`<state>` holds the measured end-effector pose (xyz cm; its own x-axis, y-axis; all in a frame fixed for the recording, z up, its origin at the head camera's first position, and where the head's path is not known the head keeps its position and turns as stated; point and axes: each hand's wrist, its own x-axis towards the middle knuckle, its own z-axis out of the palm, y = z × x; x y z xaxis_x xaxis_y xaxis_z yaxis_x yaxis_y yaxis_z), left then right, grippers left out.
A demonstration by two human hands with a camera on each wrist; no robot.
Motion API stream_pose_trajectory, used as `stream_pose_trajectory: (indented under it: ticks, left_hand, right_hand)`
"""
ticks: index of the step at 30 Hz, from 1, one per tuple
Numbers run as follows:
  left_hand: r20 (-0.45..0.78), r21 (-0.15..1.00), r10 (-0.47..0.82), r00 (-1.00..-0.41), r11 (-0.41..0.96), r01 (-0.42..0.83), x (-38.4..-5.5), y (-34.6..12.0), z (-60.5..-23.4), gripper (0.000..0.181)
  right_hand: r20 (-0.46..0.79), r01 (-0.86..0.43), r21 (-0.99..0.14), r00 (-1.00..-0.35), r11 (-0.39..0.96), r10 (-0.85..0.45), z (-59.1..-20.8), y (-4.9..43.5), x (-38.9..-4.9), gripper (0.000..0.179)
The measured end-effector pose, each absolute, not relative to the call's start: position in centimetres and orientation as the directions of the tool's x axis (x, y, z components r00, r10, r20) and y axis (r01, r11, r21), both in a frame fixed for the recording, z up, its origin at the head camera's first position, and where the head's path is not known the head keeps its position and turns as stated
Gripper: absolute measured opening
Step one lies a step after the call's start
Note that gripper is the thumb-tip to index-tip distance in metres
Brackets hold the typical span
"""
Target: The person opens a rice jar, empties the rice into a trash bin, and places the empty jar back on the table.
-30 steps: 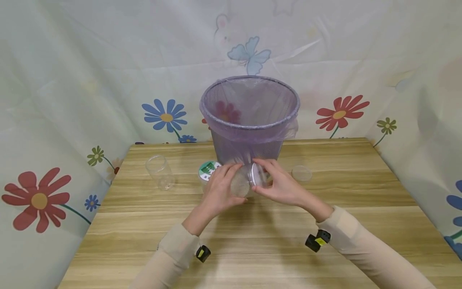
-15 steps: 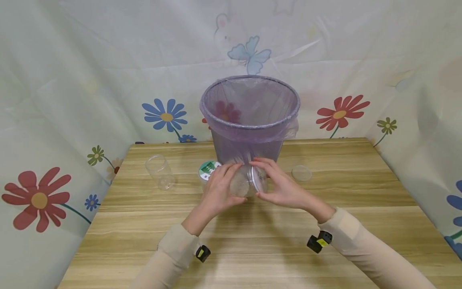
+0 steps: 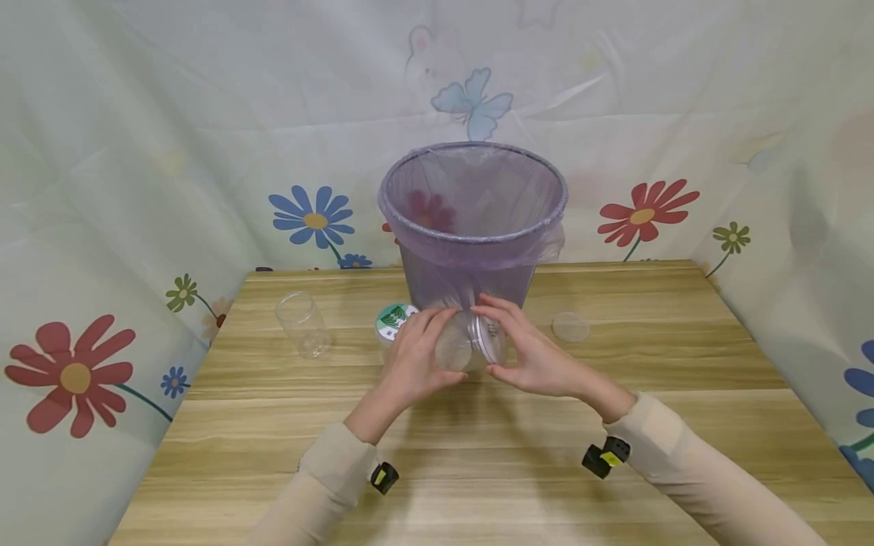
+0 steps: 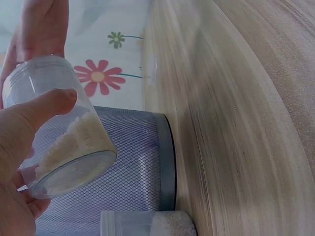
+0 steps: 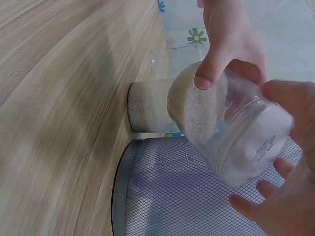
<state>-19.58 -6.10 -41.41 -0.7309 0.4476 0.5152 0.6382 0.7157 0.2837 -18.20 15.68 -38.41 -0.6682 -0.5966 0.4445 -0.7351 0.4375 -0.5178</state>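
Observation:
My left hand [image 3: 416,353] grips a clear jar [image 4: 81,110] lying tilted on its side in the air, its thumb across the wall. White grains like rice [image 5: 199,110] are heaped toward the jar's base. The jar's whitish lid [image 5: 258,147], printed with small text, points to the right. Around that lid my right hand [image 3: 536,353] is spread, thumb below and fingers above, with gaps between several fingertips and the lid in the right wrist view. A second jar [image 5: 150,105] of grains, its lid labelled in green and white [image 3: 391,320], stands behind my left hand.
A mesh bin [image 3: 471,258] with a purple liner stands at the back middle, just behind the hands. Left on the wooden table [image 3: 437,485] is a clear cup [image 3: 300,326]. A flat clear disc [image 3: 570,327] lies at the right.
My right hand has loosened from the lid and shifted slightly right, its thumb moving off the lid's face to the lower edge. My left hand and the jar stay in place.

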Motion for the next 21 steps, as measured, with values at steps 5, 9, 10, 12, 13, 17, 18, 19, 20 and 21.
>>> stream_pose_trajectory:
  ticks: [5,9,10,12,13,17,18,19,20,21]
  left_hand:
    - [0.523,0.292,0.443,-0.728,0.709,0.642,-19.70,-6.04,-41.41,0.096]
    - [0.533,0.295,0.442,-0.722,0.702,0.648,-19.78,-5.98,-41.46,0.096]
    - [0.534,0.296,0.442,-0.721,0.701,0.649,-19.79,-5.96,-41.45,0.096]
    - [0.535,0.297,0.443,-0.719,0.698,0.651,-19.79,-5.94,-41.44,0.096]
    - [0.535,0.296,0.444,-0.718,0.698,0.652,-19.78,-5.93,-41.42,0.097]
    - [0.542,0.291,0.446,-0.712,0.696,0.657,-19.72,-5.89,-41.40,0.097]
    - [0.544,0.291,0.445,-0.711,0.695,0.657,-19.70,-5.88,-41.41,0.096]
    - [0.544,0.293,0.444,-0.712,0.694,0.658,-19.67,-5.86,-41.40,0.096]
    - [0.544,0.295,0.444,-0.712,0.694,0.657,-19.63,-5.85,-41.40,0.097]
    - [0.543,0.296,0.443,-0.714,0.694,0.656,-19.59,-5.84,-41.40,0.097]
  right_hand:
    - [0.455,-0.689,-0.532,-0.723,0.493,-0.520,-38.24,15.55,-18.14,0.077]
    - [0.414,-0.614,-0.568,-0.788,0.548,-0.455,-38.00,15.46,-18.04,0.076]
    - [0.395,-0.594,-0.573,-0.804,0.564,-0.445,-37.95,15.44,-18.03,0.075]
    - [0.355,-0.558,-0.580,-0.829,0.593,-0.432,-37.80,15.39,-18.01,0.076]
    - [0.337,-0.545,-0.579,-0.838,0.607,-0.430,-37.76,15.35,-18.01,0.077]
    - [0.294,-0.514,-0.569,-0.856,0.642,-0.425,-37.64,15.25,-17.99,0.080]
    - [0.289,-0.509,-0.569,-0.859,0.645,-0.423,-37.62,15.23,-17.99,0.080]
    - [0.288,-0.509,-0.569,-0.859,0.645,-0.423,-37.61,15.22,-17.99,0.080]
    - [0.288,-0.510,-0.572,-0.858,0.642,-0.425,-37.64,15.20,-17.99,0.080]
    - [0.288,-0.512,-0.578,-0.857,0.635,-0.428,-37.63,15.19,-17.98,0.079]
